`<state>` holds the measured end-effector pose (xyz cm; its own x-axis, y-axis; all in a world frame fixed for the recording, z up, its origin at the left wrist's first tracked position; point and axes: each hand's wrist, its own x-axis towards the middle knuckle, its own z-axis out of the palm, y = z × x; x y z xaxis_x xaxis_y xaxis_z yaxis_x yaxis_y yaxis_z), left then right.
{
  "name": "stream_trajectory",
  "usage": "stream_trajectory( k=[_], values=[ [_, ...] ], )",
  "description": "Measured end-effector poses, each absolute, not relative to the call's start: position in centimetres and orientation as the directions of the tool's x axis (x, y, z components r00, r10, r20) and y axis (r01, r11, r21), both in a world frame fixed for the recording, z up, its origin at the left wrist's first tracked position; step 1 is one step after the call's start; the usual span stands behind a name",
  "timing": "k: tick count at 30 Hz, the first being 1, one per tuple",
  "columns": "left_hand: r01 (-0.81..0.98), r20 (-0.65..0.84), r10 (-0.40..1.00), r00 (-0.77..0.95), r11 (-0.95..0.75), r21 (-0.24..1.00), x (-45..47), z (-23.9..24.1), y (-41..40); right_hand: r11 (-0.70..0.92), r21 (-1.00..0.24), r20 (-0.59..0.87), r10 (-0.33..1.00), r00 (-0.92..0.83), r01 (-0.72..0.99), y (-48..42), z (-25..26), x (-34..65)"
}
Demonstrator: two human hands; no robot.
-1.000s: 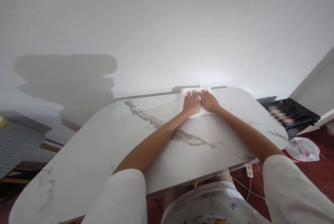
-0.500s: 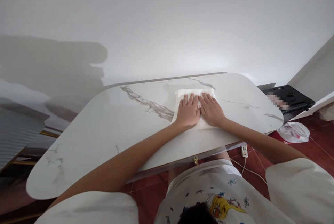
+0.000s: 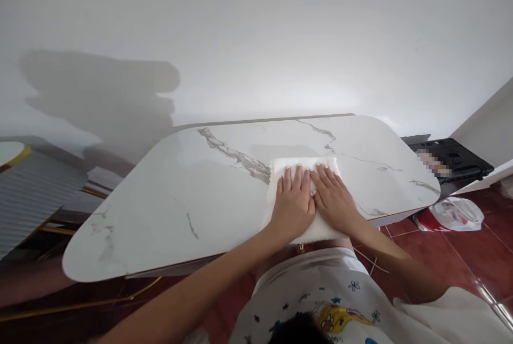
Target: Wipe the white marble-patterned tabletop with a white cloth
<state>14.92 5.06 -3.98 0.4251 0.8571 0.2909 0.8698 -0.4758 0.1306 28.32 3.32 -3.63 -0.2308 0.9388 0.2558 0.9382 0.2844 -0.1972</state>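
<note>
A white cloth (image 3: 320, 231) lies flat on a white marble-patterned tabletop (image 3: 160, 189), its near edge reaching the table's front edge. My left hand (image 3: 294, 202) presses flat on the cloth with its fingers stretched forward. Beside it, my right hand (image 3: 334, 197) also rests flat on the cloth, fingers extended. The two thumbs come close together near the cloth's middle. Both palms hide part of the cloth.
A white wall (image 3: 256, 39) stands behind the table. To the right are a black case (image 3: 460, 159) and a white plastic bag (image 3: 460, 215) on the red tiled floor (image 3: 473, 250). A ribbed grey cabinet (image 3: 40, 194) with gold trim stands at the left.
Both hands and the cloth have moved back toward my body, from mid-table to the front edge. The camera view has shifted slightly.
</note>
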Motion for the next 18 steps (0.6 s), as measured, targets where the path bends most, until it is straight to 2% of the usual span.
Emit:
stream_trajectory(
  k=[9, 18],
  values=[
    [0.84, 0.224, 0.85, 0.476, -0.516, 0.171, 19.9, -3.5, 8.7, 0.264, -0.132, 0.283, 0.934, -0.219, 0.955, 7.0, -4.4, 33.6],
    [0.871, 0.238, 0.887, 0.397, -0.445, 0.206, 21.6, -3.4, 19.2, 0.306, -0.15, 0.272, 0.927, -0.258, 0.94, 19.1, -4.6, 35.3]
  ],
)
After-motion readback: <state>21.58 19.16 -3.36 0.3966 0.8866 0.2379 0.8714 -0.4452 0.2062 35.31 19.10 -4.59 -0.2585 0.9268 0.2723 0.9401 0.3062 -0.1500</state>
